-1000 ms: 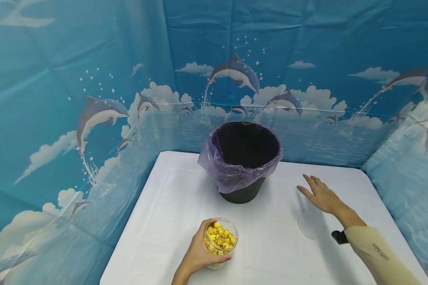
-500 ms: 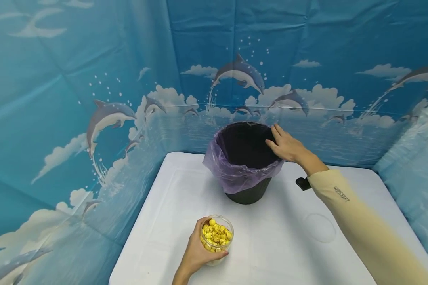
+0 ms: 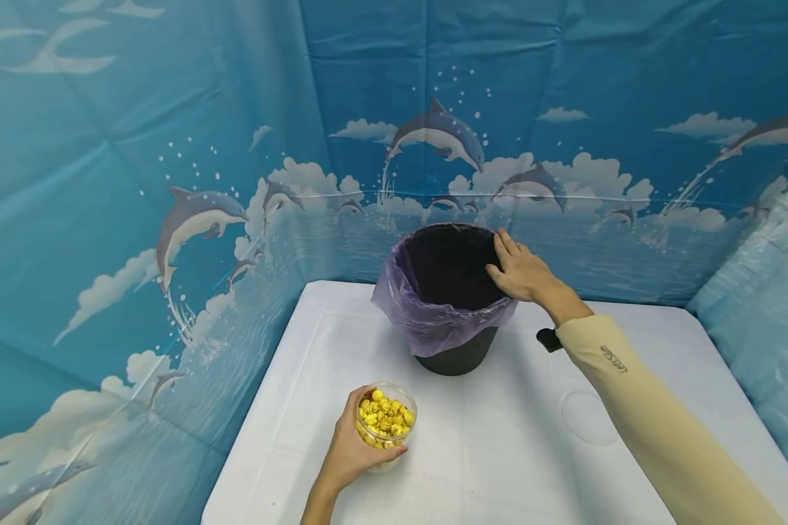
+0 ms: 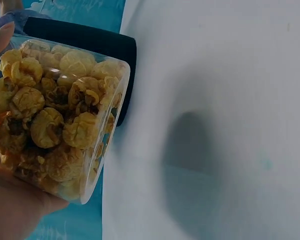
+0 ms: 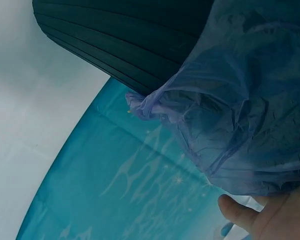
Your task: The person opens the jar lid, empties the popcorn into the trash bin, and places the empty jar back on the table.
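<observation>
My left hand point(image 3: 352, 445) grips a clear jar point(image 3: 400, 394) of yellow caramel popcorn point(image 3: 384, 417), fingers on its far-left side and thumb along its near side. The jar has no lid on it. In the left wrist view, its flat base point(image 4: 106, 150) is raised off the table, with a shadow below. At the back stands a black bin point(image 3: 460, 356) lined with a purple plastic bag point(image 3: 443, 328) folded over its rim. My right hand point(image 3: 524, 273) lies at the bin's right rim with its fingers extended. The right wrist view shows its thumb close to the bag's edge.
A faint clear ring point(image 3: 589, 418), like a round lid, lies on the right of the white table point(image 3: 499, 452). Blue dolphin-printed sheeting point(image 3: 236, 117) walls the table in at the back and sides, close behind the bin.
My right hand has moved from over the clear ring to the bin's right rim. My left hand has shifted slightly up and left with the jar.
</observation>
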Demonstrator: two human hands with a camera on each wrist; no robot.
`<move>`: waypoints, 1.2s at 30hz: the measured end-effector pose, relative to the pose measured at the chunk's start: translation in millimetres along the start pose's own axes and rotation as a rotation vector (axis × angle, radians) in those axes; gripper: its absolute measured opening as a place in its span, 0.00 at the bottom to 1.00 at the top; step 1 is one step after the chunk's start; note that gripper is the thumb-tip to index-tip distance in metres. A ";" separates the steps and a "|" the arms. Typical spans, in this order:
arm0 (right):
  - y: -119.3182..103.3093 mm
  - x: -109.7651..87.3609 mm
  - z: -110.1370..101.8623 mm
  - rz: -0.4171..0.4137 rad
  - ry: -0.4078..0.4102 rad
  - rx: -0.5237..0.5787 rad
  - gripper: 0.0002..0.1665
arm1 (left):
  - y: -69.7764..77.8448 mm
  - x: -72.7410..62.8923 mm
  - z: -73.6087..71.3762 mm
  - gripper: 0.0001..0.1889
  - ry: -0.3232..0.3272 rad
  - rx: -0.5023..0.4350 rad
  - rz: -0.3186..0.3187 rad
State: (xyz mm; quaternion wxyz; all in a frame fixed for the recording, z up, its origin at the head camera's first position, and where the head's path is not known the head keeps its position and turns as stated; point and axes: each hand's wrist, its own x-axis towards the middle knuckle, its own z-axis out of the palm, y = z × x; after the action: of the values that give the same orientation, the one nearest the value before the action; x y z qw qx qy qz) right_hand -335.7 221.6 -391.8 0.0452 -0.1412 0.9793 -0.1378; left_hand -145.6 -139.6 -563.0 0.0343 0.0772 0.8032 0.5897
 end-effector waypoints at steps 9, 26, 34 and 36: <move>1.1 3.8 0.0 0.012 0.001 -0.014 0.45 | 39.6 42.2 -39.8 0.58 0.078 0.062 0.117; 0.0 5.5 3.8 0.026 -0.016 -0.035 0.45 | 148.2 171.0 -103.1 0.58 0.139 0.395 0.315; -0.1 2.0 5.4 0.019 0.001 -0.039 0.45 | 199.5 224.6 -82.9 0.60 0.075 0.850 0.440; 0.0 1.1 4.2 0.022 0.003 -0.036 0.45 | 209.8 233.0 -75.8 0.61 0.064 0.959 0.485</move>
State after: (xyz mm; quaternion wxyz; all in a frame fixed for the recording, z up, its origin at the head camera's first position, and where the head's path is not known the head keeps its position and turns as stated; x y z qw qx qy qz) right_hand -336.3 220.2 -396.0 0.0427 -0.1309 0.9832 -0.1197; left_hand -368.9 -111.3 -331.9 -0.1663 0.2496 0.9421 0.1500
